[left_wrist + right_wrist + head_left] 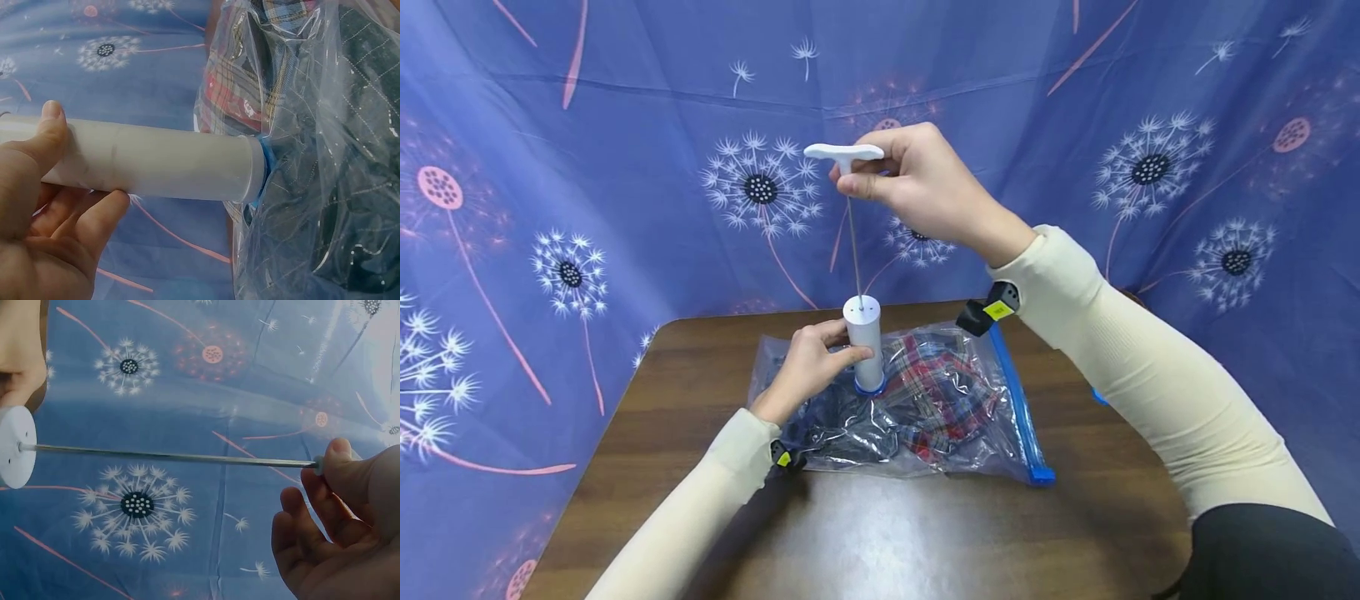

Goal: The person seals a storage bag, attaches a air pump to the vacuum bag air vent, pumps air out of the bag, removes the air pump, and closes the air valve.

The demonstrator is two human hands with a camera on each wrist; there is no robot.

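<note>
A white hand pump (868, 358) stands upright on a clear plastic storage bag (857, 458), its lower end against a blue round valve (269, 169). My left hand (811, 367) holds the pump's cylinder from the side, thumb across the front. High above, my right hand (917, 179) pinches the neck of the white T-shaped handle (838, 152) between thumb and fingers. The thin metal rod (175, 457) is drawn far out of the cylinder's cap (17, 447). Inside the bag lie red plaid cloth (936, 387) and dark quilted cloth (369, 144).
A blue zip strip (1018, 408) closes the bag's right edge. The bag lies on a brown wooden table (880, 533). Behind it hangs a blue dandelion-print curtain (647, 150). A small blue thing (1099, 397) shows partly behind the right sleeve.
</note>
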